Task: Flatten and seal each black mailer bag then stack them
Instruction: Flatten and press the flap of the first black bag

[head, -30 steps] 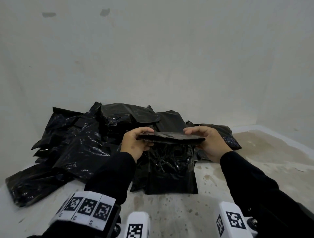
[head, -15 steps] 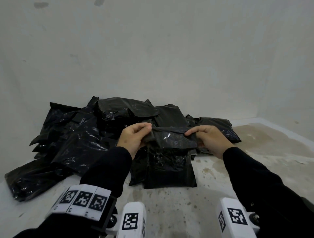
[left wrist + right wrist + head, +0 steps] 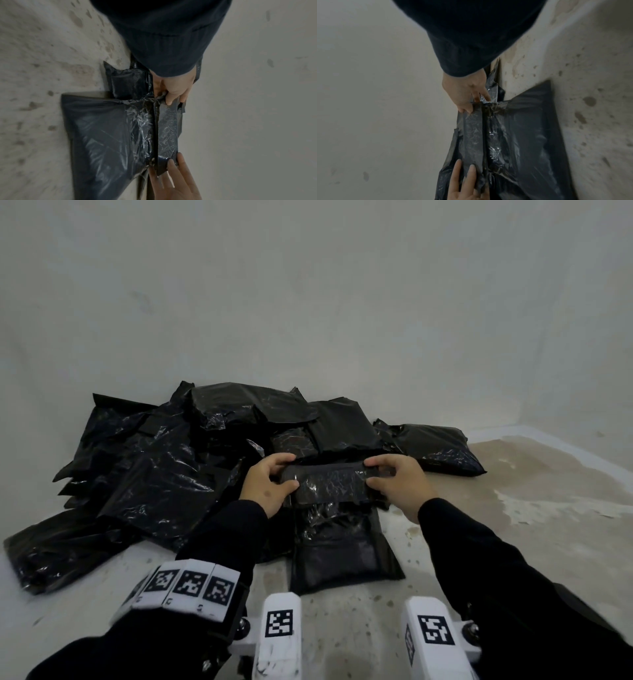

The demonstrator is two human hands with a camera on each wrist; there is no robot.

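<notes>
A black mailer bag (image 3: 342, 553) lies flat on the stained pale surface in front of me, its mouth toward the far side. Its flap (image 3: 329, 484) is folded toward me over the bag's top. My left hand (image 3: 291, 471) pinches the flap's left end, fingers on the far edge and thumb on the near side. My right hand (image 3: 371, 472) pinches the right end the same way. In the left wrist view, left fingertips (image 3: 171, 162) touch the flap (image 3: 168, 132). In the right wrist view, right fingertips (image 3: 471, 167) lie on the flap (image 3: 472, 135).
A loose pile of crumpled black mailer bags (image 3: 164, 474) fills the left and back against the white wall. One filled bag (image 3: 435, 446) lies behind my right hand. Stained bare surface (image 3: 513, 525) stretches to the right and toward me.
The flap, held up edge-on a second ago, has been folded down toward me onto the bag. Both hands have come lower with it, still at its two ends.
</notes>
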